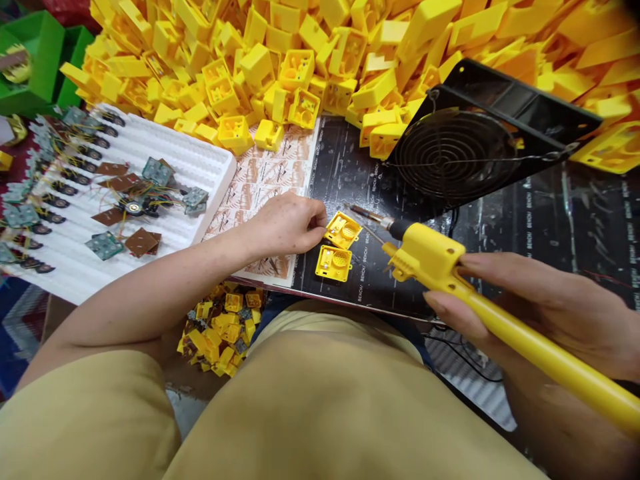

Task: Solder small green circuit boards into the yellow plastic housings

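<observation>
My left hand (293, 223) is closed, its fingertips at the left edge of a small yellow plastic housing (344, 231) with a round speaker grille. A second yellow housing (333, 263) lies just below it, open side up. My right hand (555, 307) is wrapped round a yellow soldering gun (433, 250) with a trigger and a thin feed tube beside its tip. The dark tip (365, 213) points left, just above and right of the upper housing; whether it touches anything I cannot tell.
A black fan (450, 153) with a wire guard stands at the back right. Yellow housings (257, 70) are heaped along the back. A white foam tray (195, 160) on the left bears circuit boards and small speakers. Below the bench edge is a pile of yellow parts (225, 330).
</observation>
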The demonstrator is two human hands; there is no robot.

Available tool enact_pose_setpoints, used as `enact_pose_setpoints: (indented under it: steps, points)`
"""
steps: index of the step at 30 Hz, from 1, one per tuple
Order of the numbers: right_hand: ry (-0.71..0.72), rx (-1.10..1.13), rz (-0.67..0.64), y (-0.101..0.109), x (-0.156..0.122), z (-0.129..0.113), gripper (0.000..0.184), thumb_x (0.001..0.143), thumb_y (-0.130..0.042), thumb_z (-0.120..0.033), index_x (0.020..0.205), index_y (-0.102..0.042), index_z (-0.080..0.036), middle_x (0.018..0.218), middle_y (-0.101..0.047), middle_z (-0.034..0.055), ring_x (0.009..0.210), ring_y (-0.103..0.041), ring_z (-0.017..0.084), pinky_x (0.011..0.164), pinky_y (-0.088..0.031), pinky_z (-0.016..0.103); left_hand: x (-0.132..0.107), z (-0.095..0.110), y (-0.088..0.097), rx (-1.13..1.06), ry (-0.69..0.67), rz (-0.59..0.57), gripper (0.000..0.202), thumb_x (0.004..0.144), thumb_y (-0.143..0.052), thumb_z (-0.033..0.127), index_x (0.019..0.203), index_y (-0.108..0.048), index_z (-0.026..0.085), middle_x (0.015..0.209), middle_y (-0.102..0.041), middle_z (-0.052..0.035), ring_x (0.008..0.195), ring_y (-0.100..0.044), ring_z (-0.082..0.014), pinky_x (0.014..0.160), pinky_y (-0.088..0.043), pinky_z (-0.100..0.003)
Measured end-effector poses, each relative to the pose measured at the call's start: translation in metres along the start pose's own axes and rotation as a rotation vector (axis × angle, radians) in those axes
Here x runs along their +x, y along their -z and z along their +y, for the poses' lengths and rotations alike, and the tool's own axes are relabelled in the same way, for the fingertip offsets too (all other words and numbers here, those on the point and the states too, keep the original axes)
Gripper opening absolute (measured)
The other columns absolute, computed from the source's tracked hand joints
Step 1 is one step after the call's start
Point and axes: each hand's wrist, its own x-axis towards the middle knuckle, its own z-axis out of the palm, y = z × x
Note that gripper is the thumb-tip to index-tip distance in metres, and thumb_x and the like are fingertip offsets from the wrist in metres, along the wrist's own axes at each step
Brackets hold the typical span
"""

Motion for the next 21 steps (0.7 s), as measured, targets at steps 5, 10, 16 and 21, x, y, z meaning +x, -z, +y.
enact_pose_setpoints:
  steps: [5,10,16,21]
  points:
    - [0.069,-0.018,-0.172,-0.019,0.014,-0.009,0.041,0.098,-0.060,-0.037,0.134,-0.054,-0.019,0.074,-0.068,-0.0024,0.059,-0.063,0.010,0.061,-0.051,0.021,-0.010,-0.003,-0.007,-0.008,-0.029,0.024,0.021,0.092,-0.057,0.028,0.101,-0.071,0.016,0.089,-0.076,-0.0046,0.082,-0.071,-0.0201,0.072,-0.049,-0.029]
    - [0.151,-0.109,-0.215,-0.062,0.034,0.006,0.021,0.098,-0.059,-0.034,0.113,-0.062,-0.019,0.095,-0.071,0.0079,0.084,-0.070,0.019,0.069,-0.052,0.027,-0.015,-0.004,-0.018,-0.005,-0.048,0.116,0.021,0.094,-0.056,0.024,0.106,-0.071,0.015,0.096,-0.077,-0.0073,0.089,-0.072,-0.0219,0.080,-0.052,-0.032]
    - [0.151,-0.009,-0.324,-0.088,0.037,0.019,0.030,0.099,-0.057,-0.032,0.126,-0.057,-0.018,0.104,-0.071,0.0081,0.088,-0.070,0.019,0.072,-0.055,0.028,-0.009,-0.004,-0.022,-0.040,-0.063,0.232,0.022,0.092,-0.054,0.021,0.100,-0.074,0.016,0.096,-0.075,-0.0068,0.091,-0.070,-0.0223,0.081,-0.053,-0.033]
    - [0.147,0.045,-0.127,-0.046,0.036,0.002,0.019,0.093,-0.068,-0.029,0.110,-0.065,-0.020,0.085,-0.072,0.0013,0.071,-0.068,0.013,0.068,-0.051,0.024,-0.001,-0.005,-0.023,-0.075,-0.020,0.206,0.020,0.090,-0.057,0.021,0.098,-0.074,0.015,0.094,-0.075,-0.0058,0.088,-0.069,-0.0212,0.082,-0.052,-0.033]
